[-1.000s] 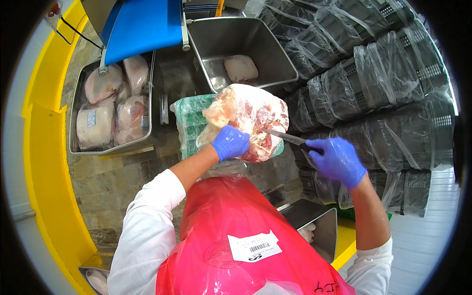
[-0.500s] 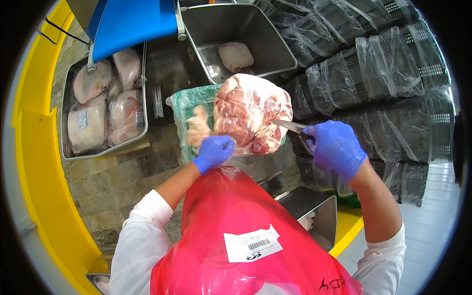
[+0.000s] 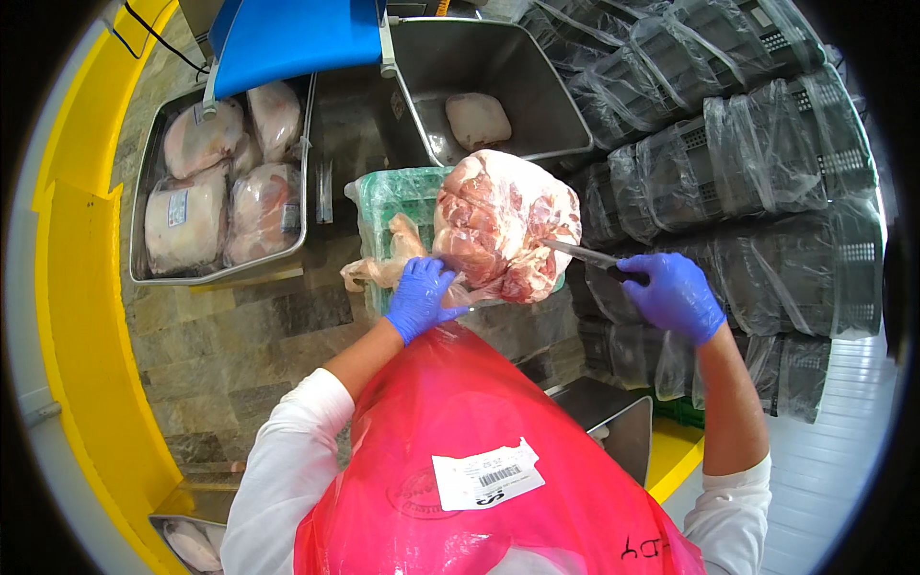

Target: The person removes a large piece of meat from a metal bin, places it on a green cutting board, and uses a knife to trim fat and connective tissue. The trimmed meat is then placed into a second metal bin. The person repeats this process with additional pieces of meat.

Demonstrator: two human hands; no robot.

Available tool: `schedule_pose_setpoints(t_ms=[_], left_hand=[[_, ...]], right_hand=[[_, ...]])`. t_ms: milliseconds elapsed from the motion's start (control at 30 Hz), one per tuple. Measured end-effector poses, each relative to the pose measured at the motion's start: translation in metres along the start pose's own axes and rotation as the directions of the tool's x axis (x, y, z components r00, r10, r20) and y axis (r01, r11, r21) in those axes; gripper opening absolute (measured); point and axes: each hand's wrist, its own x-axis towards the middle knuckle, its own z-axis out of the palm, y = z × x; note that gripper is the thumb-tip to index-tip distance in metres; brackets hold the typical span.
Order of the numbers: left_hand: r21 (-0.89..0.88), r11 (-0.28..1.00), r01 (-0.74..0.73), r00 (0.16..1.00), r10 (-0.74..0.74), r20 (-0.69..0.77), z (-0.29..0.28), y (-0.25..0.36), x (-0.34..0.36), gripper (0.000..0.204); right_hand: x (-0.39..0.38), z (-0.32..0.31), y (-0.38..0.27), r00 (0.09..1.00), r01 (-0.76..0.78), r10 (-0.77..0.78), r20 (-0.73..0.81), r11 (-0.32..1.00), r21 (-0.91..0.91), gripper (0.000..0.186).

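Note:
A large piece of raw meat [image 3: 479,216], red with white fat, rests on a green plastic-wrapped crate [image 3: 381,195]. In my gloved right hand [image 3: 678,299] is a knife [image 3: 586,253]; its blade points left and its tip touches the meat's right side. My gloved left hand [image 3: 420,299] lies palm down at the meat's lower left edge, fingers and thumb apart. It touches a pale strip of fat or skin [image 3: 381,266], which hangs over the crate's left edge. What lies under the palm is hidden.
At the left, a metal tub [image 3: 305,216] holds several bagged meat pieces. Another metal bin [image 3: 537,57] behind the crate contains one pale piece [image 3: 477,120]. Plastic-wrapped grey crates [image 3: 747,172] are stacked at the right. A blue panel [image 3: 297,48] juts in at the top.
My left hand has opened from a fist and turned palm down beside the meat. The pale strip has shifted left over the crate's edge. The knife stays at the meat's right side.

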Motion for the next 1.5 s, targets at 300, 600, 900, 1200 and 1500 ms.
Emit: schedule_pose_setpoints(t_ms=[300,600,900,1200,1500], left_hand=[[0.293,0.956,0.029,0.99,-0.067,0.121,0.044,-0.023,-0.018,0.042],[-0.018,0.971,0.237,0.955,-0.236,-0.178,0.019,-0.042,0.002,0.039],[-0.375,0.813,0.445,0.886,-0.339,0.316,-0.019,-0.061,0.036,0.092],[-0.309,0.899,0.309,0.924,-0.362,-0.128,-0.003,-0.027,0.155,0.099],[-0.062,0.873,0.484,0.873,-0.486,-0.042,0.012,-0.006,0.187,0.087]], right_hand=[[-0.099,0.079,0.016,0.963,-0.148,0.208,-0.173,0.94,0.308,0.039],[-0.176,0.094,0.012,0.969,-0.122,0.191,-0.157,0.922,0.368,0.052],[-0.17,0.111,-0.004,0.972,-0.069,0.112,-0.208,0.976,0.205,0.046],[-0.153,0.086,-0.023,0.996,-0.061,0.059,-0.069,0.997,-0.037,0.046],[-0.126,0.065,-0.055,0.995,-0.055,0.061,0.076,0.996,-0.075,0.045]])
